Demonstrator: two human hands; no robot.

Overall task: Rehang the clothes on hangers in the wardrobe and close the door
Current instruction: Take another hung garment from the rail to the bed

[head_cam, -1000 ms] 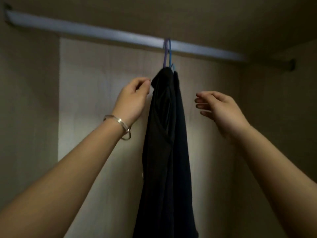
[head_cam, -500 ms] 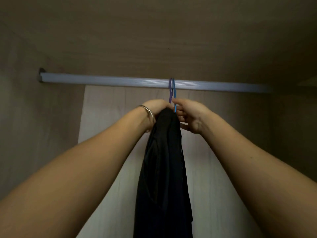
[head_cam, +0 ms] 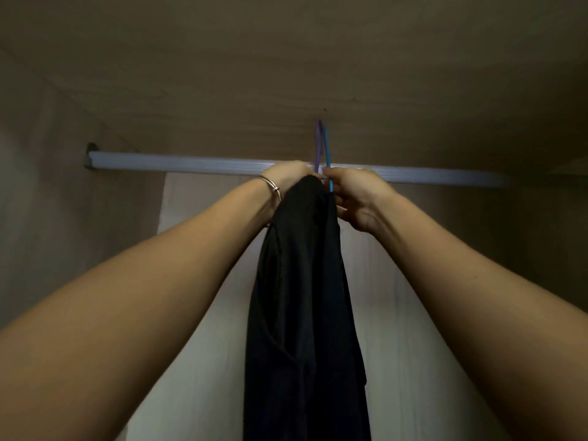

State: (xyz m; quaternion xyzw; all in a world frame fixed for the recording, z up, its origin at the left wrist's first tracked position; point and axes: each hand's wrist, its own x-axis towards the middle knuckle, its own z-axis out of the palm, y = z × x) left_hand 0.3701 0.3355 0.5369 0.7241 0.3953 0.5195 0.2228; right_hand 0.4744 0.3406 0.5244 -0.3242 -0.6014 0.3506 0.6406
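Note:
Two dark garments (head_cam: 305, 297) hang together from a purple hanger (head_cam: 317, 138) and a blue hanger (head_cam: 326, 151). Only the hooks and necks of the hangers show. Both hooks stand up above the grey wardrobe rail (head_cam: 191, 163), in front of the wardrobe ceiling. My left hand (head_cam: 286, 176), with a metal bangle at the wrist, is closed at the neck of the purple hanger, at the top of the cloth. My right hand (head_cam: 356, 198) is closed around the blue hanger's neck just right of it. The two hands almost touch.
The rail runs from a bracket on the left wall (head_cam: 90, 154) to the dark right side. A pale back panel (head_cam: 203, 281) lies behind the garments. The wardrobe ceiling (head_cam: 286, 74) is close above the hooks. No door is in view.
My hands went from apart beside the garments to gripping the hanger necks. Since then the hooks have risen from the rail to well above it. The view has tilted upward.

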